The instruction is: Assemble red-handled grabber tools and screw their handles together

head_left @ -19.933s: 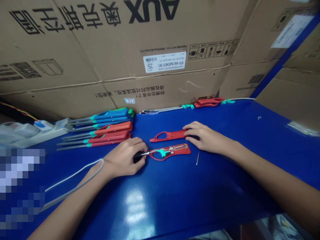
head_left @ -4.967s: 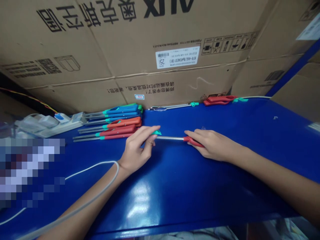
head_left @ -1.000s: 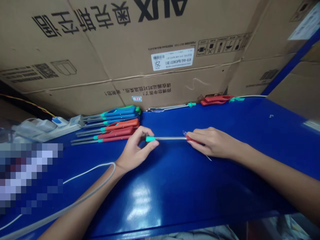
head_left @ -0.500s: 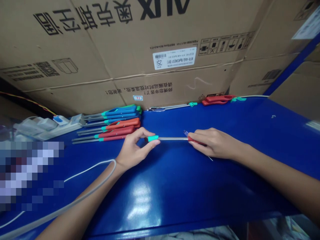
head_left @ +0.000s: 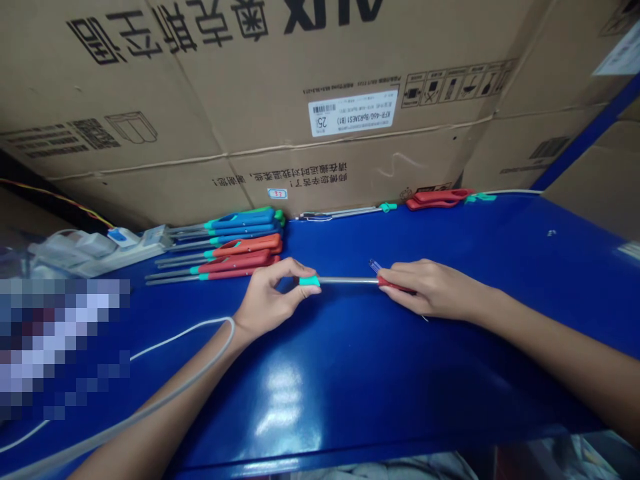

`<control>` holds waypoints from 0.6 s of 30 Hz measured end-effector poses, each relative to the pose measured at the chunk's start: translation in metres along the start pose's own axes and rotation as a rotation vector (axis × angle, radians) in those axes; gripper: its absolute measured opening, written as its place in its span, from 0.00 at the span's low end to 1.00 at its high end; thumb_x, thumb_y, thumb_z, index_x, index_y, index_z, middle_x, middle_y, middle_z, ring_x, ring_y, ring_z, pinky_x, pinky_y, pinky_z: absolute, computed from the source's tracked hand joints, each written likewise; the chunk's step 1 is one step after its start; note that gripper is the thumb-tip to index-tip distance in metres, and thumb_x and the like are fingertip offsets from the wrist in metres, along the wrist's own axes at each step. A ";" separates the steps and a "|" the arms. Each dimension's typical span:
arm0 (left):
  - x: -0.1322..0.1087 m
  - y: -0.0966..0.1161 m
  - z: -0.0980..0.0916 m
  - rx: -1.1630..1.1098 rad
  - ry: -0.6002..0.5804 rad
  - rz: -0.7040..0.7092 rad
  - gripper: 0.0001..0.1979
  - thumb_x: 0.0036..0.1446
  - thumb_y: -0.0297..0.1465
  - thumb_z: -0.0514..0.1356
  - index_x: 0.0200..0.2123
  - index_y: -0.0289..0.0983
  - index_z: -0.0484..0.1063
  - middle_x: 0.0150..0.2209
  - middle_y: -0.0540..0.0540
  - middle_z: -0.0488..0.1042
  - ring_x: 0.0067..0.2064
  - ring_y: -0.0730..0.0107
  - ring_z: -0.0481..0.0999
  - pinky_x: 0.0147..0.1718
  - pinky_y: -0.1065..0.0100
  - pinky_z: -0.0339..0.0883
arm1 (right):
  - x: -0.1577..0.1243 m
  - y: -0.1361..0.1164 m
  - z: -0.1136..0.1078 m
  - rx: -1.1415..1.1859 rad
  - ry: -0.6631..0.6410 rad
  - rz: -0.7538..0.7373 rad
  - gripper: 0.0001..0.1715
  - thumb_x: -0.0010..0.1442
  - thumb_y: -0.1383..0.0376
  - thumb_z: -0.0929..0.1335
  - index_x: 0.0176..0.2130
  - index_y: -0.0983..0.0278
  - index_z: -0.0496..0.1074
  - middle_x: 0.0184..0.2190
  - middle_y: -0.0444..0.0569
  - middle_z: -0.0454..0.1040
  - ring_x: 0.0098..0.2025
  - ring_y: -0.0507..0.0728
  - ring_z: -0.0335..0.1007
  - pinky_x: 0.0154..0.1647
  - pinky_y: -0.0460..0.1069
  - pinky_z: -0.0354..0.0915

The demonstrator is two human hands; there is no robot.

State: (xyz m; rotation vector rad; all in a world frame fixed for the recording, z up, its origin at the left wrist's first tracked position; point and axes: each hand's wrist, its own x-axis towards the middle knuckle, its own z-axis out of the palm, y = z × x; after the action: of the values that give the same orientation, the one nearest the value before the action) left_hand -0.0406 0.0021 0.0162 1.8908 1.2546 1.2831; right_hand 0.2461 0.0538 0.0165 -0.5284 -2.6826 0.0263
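Observation:
My left hand (head_left: 270, 297) pinches a green plastic collar (head_left: 309, 281) between thumb and forefinger. The collar sits at the left end of a thin metal tube (head_left: 349, 281), held level above the table. At the tube's right end, my right hand (head_left: 425, 288) is closed around a red lighter handle part (head_left: 387, 283); most of it is hidden by the fingers. A small clear purplish piece (head_left: 375, 266) sticks out above my right fingertips, and a thin pale wire end shows below them. Left of my left hand lie several long-nosed lighters (head_left: 240, 233) with blue, orange and red handles.
Against the cardboard box (head_left: 250, 147) at the back lie metal tubes (head_left: 357, 213), red handle shells (head_left: 440, 198) and green collars (head_left: 483, 197). A power strip (head_left: 133, 248) is at the left of the blue table (head_left: 360, 387). A white cord (head_left: 200, 373) crosses my left forearm.
My left forefinger has come down onto the green collar, closing the pinch. Both hands and the metal tube stay almost in place; the whole view has shifted slightly.

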 end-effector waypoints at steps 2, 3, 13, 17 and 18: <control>0.000 0.003 0.000 0.007 0.013 -0.055 0.13 0.47 0.38 0.70 0.31 0.35 0.76 0.31 0.43 0.80 0.33 0.64 0.79 0.36 0.64 0.73 | 0.000 0.000 0.000 -0.009 0.012 -0.006 0.15 0.69 0.65 0.59 0.40 0.67 0.72 0.27 0.47 0.71 0.26 0.51 0.65 0.28 0.47 0.60; 0.000 0.005 0.000 -0.005 0.009 -0.084 0.14 0.47 0.38 0.70 0.32 0.35 0.75 0.30 0.44 0.80 0.31 0.64 0.79 0.34 0.65 0.73 | -0.001 0.000 0.001 -0.022 0.020 -0.010 0.16 0.69 0.64 0.59 0.41 0.68 0.72 0.27 0.48 0.71 0.26 0.51 0.65 0.29 0.47 0.60; 0.002 0.016 0.005 -0.185 -0.061 -0.260 0.16 0.51 0.40 0.67 0.26 0.33 0.71 0.21 0.46 0.78 0.21 0.71 0.75 0.22 0.71 0.70 | -0.003 0.000 0.001 -0.158 0.045 -0.058 0.15 0.69 0.66 0.59 0.45 0.70 0.72 0.30 0.50 0.75 0.29 0.53 0.71 0.29 0.48 0.64; 0.002 0.016 0.005 -0.196 -0.071 -0.252 0.15 0.52 0.40 0.67 0.26 0.34 0.71 0.21 0.46 0.78 0.22 0.71 0.75 0.23 0.71 0.70 | -0.003 0.000 0.000 -0.192 0.046 -0.055 0.16 0.69 0.65 0.59 0.46 0.70 0.72 0.30 0.50 0.76 0.29 0.54 0.71 0.28 0.49 0.64; 0.001 0.015 0.005 -0.196 -0.065 -0.240 0.14 0.51 0.39 0.68 0.27 0.34 0.72 0.22 0.47 0.78 0.23 0.71 0.76 0.24 0.71 0.70 | -0.003 0.000 0.000 -0.185 0.042 -0.052 0.16 0.69 0.65 0.59 0.46 0.70 0.72 0.31 0.50 0.76 0.29 0.54 0.71 0.29 0.49 0.64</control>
State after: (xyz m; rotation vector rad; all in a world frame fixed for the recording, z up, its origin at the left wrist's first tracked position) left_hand -0.0296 -0.0028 0.0268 1.5801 1.2315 1.1631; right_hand 0.2485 0.0524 0.0156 -0.5090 -2.6707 -0.2471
